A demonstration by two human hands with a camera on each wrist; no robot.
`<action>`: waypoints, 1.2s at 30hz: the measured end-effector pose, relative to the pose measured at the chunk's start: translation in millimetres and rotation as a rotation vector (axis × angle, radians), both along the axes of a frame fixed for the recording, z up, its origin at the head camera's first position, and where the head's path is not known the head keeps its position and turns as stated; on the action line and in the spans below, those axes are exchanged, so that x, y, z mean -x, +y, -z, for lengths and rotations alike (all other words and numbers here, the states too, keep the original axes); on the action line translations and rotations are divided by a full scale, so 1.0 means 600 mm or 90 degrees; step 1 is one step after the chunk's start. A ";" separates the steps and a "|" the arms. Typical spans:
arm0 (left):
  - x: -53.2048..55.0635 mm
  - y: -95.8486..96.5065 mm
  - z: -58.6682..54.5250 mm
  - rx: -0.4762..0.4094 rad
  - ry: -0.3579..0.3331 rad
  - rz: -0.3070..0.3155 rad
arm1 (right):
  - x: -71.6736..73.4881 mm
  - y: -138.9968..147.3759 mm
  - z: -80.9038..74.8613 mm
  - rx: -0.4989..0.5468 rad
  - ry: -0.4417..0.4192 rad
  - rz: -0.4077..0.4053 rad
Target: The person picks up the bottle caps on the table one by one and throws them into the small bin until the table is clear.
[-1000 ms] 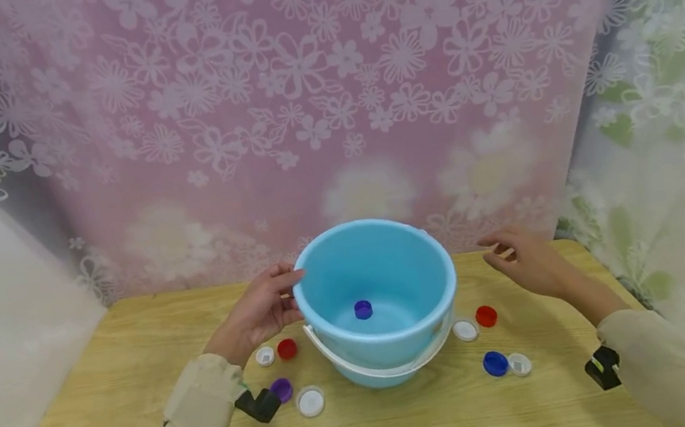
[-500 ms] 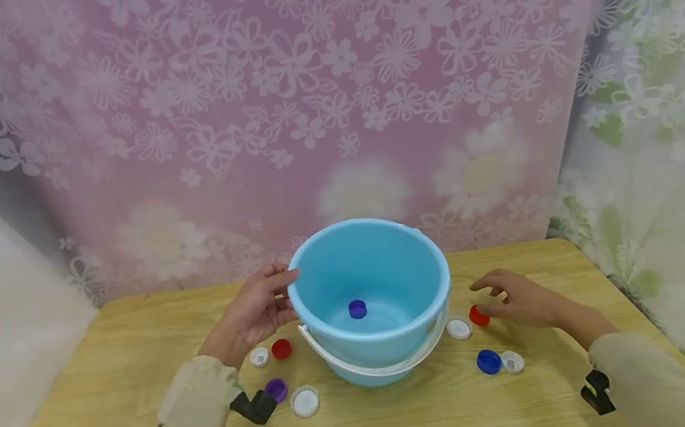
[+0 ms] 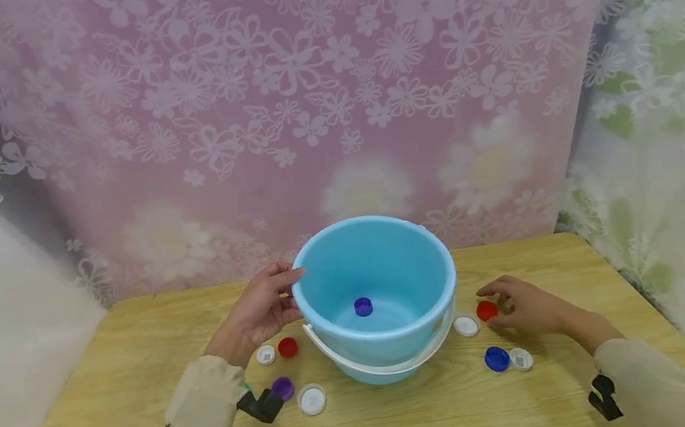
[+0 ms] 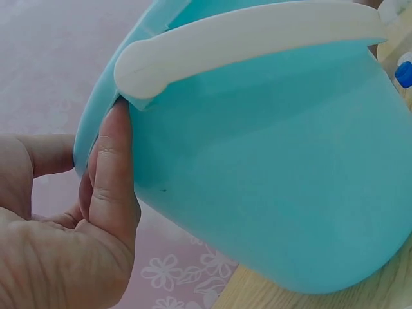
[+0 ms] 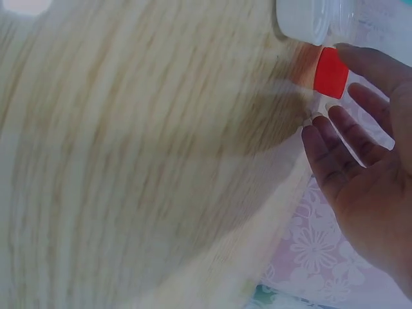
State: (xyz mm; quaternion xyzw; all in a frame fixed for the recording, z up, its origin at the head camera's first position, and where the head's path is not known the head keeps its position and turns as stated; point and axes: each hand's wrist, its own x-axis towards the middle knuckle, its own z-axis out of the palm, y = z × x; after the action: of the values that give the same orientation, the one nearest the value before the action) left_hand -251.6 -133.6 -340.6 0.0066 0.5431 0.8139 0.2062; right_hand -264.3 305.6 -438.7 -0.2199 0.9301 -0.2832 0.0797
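Note:
A light blue bucket (image 3: 388,353) stands tilted toward me in the middle of the wooden table, a purple cap (image 3: 363,307) on its inside bottom. My left hand (image 3: 263,310) grips its left rim; in the left wrist view the thumb and fingers are on opposite sides of the rim (image 4: 90,132), below the white handle's joint. To the right of the bucket, my right hand (image 3: 528,307) is low at a red cap (image 3: 486,310). Its thumb tip meets the edge of the red cap (image 5: 331,72), while the other fingers extend loosely beside it.
Right of the bucket lie a white lid (image 3: 466,326), a blue cap (image 3: 497,359) and a small white cap (image 3: 521,359). On the left are a white cap (image 3: 266,355), a red cap (image 3: 287,347), a purple cap (image 3: 282,388) and a white lid (image 3: 312,400). A floral curtain (image 3: 336,93) hangs behind.
My right hand has come down and toward me from above the table's right side to the red cap. The left hand stays on the bucket's rim.

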 end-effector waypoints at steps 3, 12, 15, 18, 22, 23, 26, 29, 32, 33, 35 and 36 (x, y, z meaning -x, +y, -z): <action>-0.002 -0.002 0.003 -0.007 -0.007 -0.005 | 0.004 -0.002 -0.001 -0.013 -0.005 -0.002; -0.004 -0.003 0.005 -0.016 -0.002 0.001 | 0.005 -0.007 0.000 -0.027 -0.001 -0.017; -0.003 0.000 0.003 -0.017 0.000 0.004 | 0.005 -0.006 -0.001 -0.032 0.019 -0.031; -0.002 -0.001 0.002 -0.021 0.005 0.008 | 0.005 -0.007 -0.005 -0.040 0.033 -0.040; -0.001 -0.002 0.000 -0.026 0.003 0.003 | 0.006 -0.009 -0.009 -0.044 0.031 -0.035; -0.001 -0.002 0.000 -0.026 0.005 0.003 | 0.006 -0.010 -0.010 -0.042 0.030 -0.036; 0.000 -0.002 0.001 -0.024 0.008 0.004 | 0.006 -0.010 -0.009 -0.040 0.025 -0.033; 0.000 -0.002 0.002 -0.023 0.011 0.006 | 0.006 -0.010 -0.006 -0.037 0.020 -0.035; -0.001 -0.001 0.003 -0.023 0.011 0.006 | 0.006 -0.010 -0.004 -0.033 0.020 -0.034; -0.001 -0.001 0.002 -0.022 0.012 0.004 | 0.006 -0.010 -0.004 -0.032 0.021 -0.034; -0.001 -0.001 0.002 -0.020 0.013 0.001 | 0.006 -0.010 -0.003 -0.033 0.026 -0.034; -0.001 0.000 0.001 -0.019 0.014 0.000 | 0.006 -0.009 -0.003 -0.033 0.025 -0.030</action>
State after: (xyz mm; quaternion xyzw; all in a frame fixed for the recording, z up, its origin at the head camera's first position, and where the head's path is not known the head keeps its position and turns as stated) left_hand -251.0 -133.9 -341.4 0.0182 0.5328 0.8220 0.2001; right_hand -267.7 299.9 -436.7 -0.2452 0.9330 -0.2530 0.0736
